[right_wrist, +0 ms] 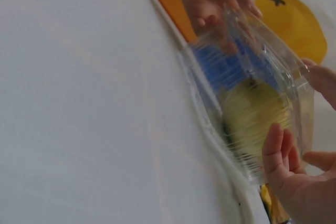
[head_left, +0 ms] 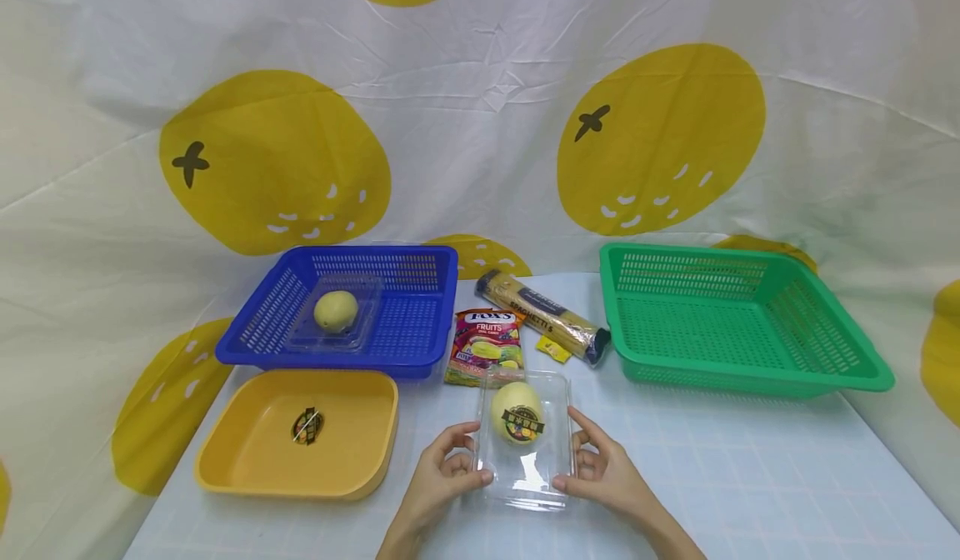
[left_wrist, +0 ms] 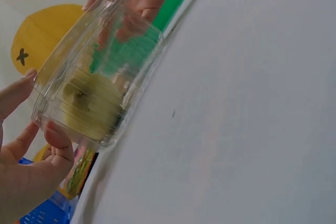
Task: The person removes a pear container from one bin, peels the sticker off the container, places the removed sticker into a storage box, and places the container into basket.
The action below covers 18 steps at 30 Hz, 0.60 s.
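A clear plastic clamshell box [head_left: 536, 477] with a pale yellow round fruit [head_left: 512, 399] inside is held between both hands. A dark round label [head_left: 522, 424] shows over the fruit. My left hand [head_left: 447, 470] grips the box's left side, thumb on the near corner. On the opposite side my right hand [head_left: 606, 470] holds the edge the same way. In the left wrist view the box [left_wrist: 139, 27] looks shut and raised off the table, with the fruit [left_wrist: 89, 103] at one end. The right wrist view shows the fruit [right_wrist: 254, 111] through the ribbed plastic.
A blue basket [head_left: 412, 318] holds another boxed fruit [head_left: 335, 311]. Nearer stands a yellow tray [head_left: 360, 443] with a round label [head_left: 307, 426]. Behind the hands lie a candy bag [head_left: 486, 343], a spaghetti pack [head_left: 543, 314] and a small yellow packet [head_left: 553, 348]. A green basket [head_left: 697, 327] stands right.
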Available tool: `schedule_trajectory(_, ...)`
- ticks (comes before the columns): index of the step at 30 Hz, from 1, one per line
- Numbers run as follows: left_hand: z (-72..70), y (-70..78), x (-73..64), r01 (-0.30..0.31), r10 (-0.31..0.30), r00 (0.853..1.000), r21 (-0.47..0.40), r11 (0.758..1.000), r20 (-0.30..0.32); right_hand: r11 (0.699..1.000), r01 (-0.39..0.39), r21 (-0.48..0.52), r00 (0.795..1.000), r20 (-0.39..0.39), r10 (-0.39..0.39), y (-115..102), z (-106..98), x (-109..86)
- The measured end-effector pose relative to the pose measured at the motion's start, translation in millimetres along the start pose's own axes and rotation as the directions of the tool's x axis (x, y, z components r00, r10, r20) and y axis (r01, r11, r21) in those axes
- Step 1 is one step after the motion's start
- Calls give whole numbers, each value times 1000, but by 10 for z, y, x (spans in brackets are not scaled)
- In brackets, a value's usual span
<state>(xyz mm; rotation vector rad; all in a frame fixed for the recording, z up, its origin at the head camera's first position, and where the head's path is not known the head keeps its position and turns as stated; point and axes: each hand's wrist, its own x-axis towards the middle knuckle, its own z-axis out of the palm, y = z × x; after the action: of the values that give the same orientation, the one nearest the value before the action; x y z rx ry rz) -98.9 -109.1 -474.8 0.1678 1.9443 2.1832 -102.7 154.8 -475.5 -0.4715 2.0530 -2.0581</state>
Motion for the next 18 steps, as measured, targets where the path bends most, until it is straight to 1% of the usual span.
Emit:
schedule_trajectory(2, -8, 15, 16, -8, 8, 1000, 34, 999, 5, 999, -14, -45, 1000, 7, 15, -23, -19, 8)
schedule_trajectory(4, -11, 39, 36, -21, 21, 1000, 80, 997, -3, 994, -35, -101, 999, 5, 36, -46, -41, 20)
schedule_trajectory(7, 2, 74, 83, -71, 79, 996, 153, 986, -47, 981, -62, -183, 998, -17, 60, -74, -72, 51)
schedule_trajectory(9, 19, 100, 124, -112, 131, 987, 192, 975, -93, 976, -73, -207, 997, -38, 67, -82, -86, 83)
schedule_trajectory(11, 41, 130, 170, -155, 187, 973, 218, 964, -134, 973, -76, -220, 996, -60, 64, -82, -96, 124)
schedule_trajectory(12, 51, 144, 195, -177, 213, 966, 224, 958, -146, 972, -75, -223, 996, -70, 61, -76, -99, 146)
schedule_trajectory(14, 75, 179, 246, -212, 250, 957, 232, 949, -149, 974, -70, -217, 995, -87, 52, -67, -105, 192)
schedule_trajectory(15, 85, 195, 274, -224, 261, 955, 236, 946, -142, 974, -62, -216, 995, -91, 43, -61, -109, 215)
schedule_trajectory(18, 115, 241, 352, -237, 272, 956, 257, 937, -113, 977, -41, -208, 995, -92, 22, -45, -122, 271)
